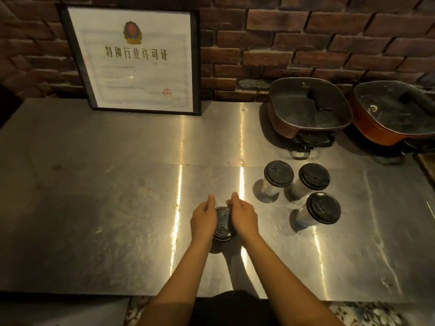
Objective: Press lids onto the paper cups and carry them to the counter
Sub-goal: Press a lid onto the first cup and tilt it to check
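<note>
Lidded cup upright between left hand and right hand.

4 lidded paper cups: 1 near centre, 3 grouped right. 2 electric pots far right. 1 framed certificate far left. 2 hands. 1 metal surface.
</note>
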A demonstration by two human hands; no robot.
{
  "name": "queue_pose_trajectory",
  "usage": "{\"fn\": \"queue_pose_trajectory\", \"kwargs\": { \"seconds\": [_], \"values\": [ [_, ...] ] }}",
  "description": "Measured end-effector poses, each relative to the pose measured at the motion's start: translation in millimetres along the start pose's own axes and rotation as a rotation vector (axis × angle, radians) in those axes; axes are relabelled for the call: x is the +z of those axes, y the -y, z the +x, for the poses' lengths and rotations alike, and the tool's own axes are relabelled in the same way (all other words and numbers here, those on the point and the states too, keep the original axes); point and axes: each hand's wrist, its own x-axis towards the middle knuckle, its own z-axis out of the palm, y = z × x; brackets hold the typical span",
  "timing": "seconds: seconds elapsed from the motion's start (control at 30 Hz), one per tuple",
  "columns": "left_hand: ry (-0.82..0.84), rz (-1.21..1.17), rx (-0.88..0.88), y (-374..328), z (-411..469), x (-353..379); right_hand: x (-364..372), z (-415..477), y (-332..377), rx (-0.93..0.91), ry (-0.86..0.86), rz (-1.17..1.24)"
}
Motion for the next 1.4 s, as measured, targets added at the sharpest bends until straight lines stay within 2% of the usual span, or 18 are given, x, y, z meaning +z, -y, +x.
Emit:
{"fn": "queue_pose_trajectory", "kwargs": {
  "seconds": [0.07,0.27,0.63,0.73,0.83,0.9,0.93,1.0,1.1,1.23,1.4],
  "values": [
    [-0.025,0.094,0.013,4,1,13,15,2,-4,0.023,0.013,-0.042],
    [-0.188,0.214,0.039,12,5,22,23,5,-12,0.005,-0.091,-0.062],
    [-0.17,0.233,0.063,10,7,22,27,5,-17,0.035,-0.146,0.007],
    [0.001,0.395,0.226,3,12,16,26,3,-24,0.165,-0.146,0.187],
    [0.162,0.717,0.472,-8,21,12,23,-8,-36,0.305,-0.165,0.39],
    [0.169,0.833,0.555,-16,22,10,19,-15,-40,0.341,-0.186,0.407],
    [0.139,0.802,0.555,-17,22,8,16,-17,-39,0.332,-0.199,0.411],
    [0.033,0.594,0.468,-20,15,2,9,-17,-31,0.237,-0.233,0.366],
    [-0.04,0.29,0.212,-15,5,-1,4,-3,-20,0.01,-0.185,0.102],
    [-0.04,0.23,0.026,-2,0,13,19,14,-16,0.017,0.019,-0.2],
    [-0.143,0.244,0.012,5,3,22,20,16,-23,0.004,-0.009,-0.17]
  ]
}}
